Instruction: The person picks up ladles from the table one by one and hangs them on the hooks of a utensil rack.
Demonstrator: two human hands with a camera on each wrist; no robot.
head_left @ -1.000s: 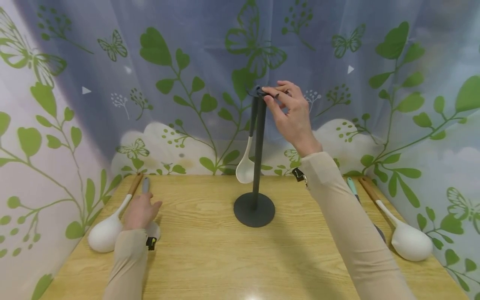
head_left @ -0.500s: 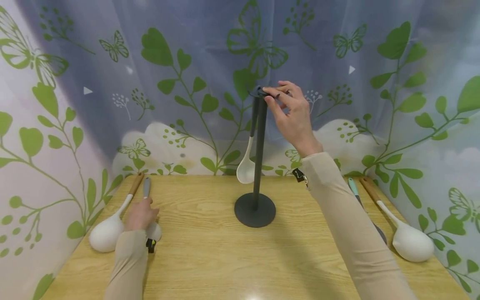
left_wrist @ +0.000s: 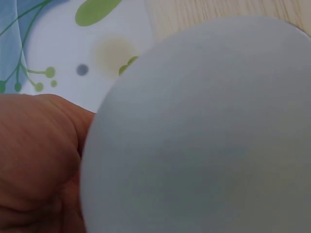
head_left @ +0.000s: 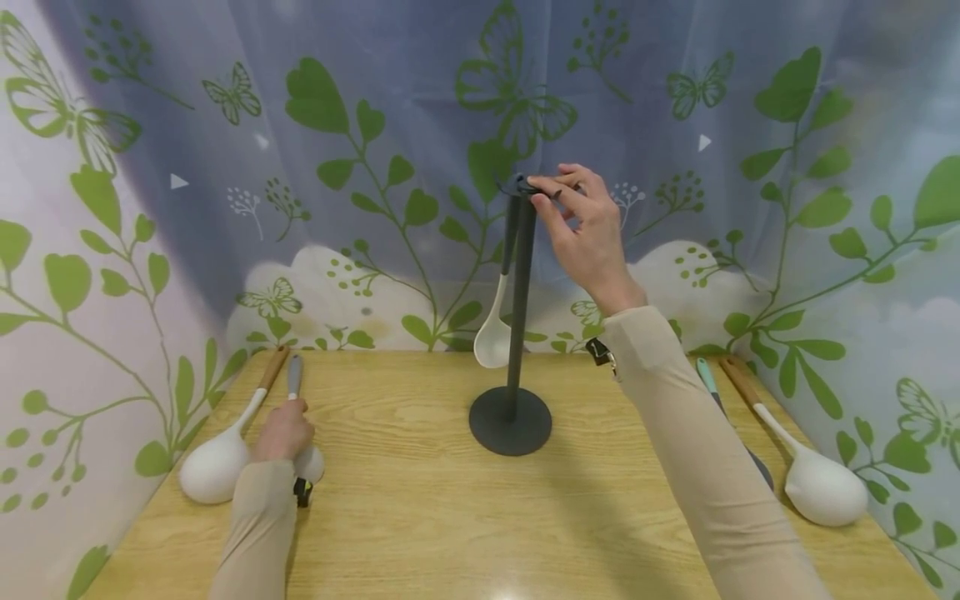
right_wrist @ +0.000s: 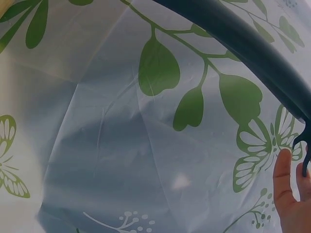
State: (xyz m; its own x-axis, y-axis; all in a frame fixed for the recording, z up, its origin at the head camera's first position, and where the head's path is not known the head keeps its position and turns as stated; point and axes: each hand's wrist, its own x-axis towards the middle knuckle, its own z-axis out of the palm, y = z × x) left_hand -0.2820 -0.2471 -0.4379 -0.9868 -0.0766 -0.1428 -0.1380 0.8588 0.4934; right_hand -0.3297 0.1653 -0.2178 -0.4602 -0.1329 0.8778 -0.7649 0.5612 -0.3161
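"Standing upright near the middle of the wood-grained surface (head_left: 405,517): one stand (head_left: 519,308), dark grey, with a round base, a single pole and a hooked top. Hung from it, beside the pole: one white ladle (head_left: 492,343) with a dark handle, bowl downward."

"And the hands? Apart or together?"

"Well apart, each occupied. Right hand (head_left: 588,229): raised, thumb and fingers pinching a hook at the stand's top. Left hand (head_left: 283,432): low, curled round the middle of one grey-handled utensil (head_left: 295,375), lying on the left part of the surface. The left wrist view is largely filled by that utensil's pale, rounded head (left_wrist: 204,126); the fingertips are hidden."

"Other stock on that side?"

"One ladle with a brown handle (head_left: 215,471), white, bowl turned down, just beyond the left hand."

"Right side?"

"Two items. One mint-tipped utensil (head_left: 707,375), partly hidden behind the right sleeve (head_left: 690,433); and, just beside it, one white brown-handled ladle (head_left: 825,485), bowl also down."

"Printed matter?"

"Motifs on the backdrop (head_left: 420,50): green butterflies, leafy stems and berry sprigs, small white triangles, pale clouds, on blue and white cloth."

"Fittings on the person?"

"Beige sleeves, each with a small black clip (head_left: 599,350) near the cuff."
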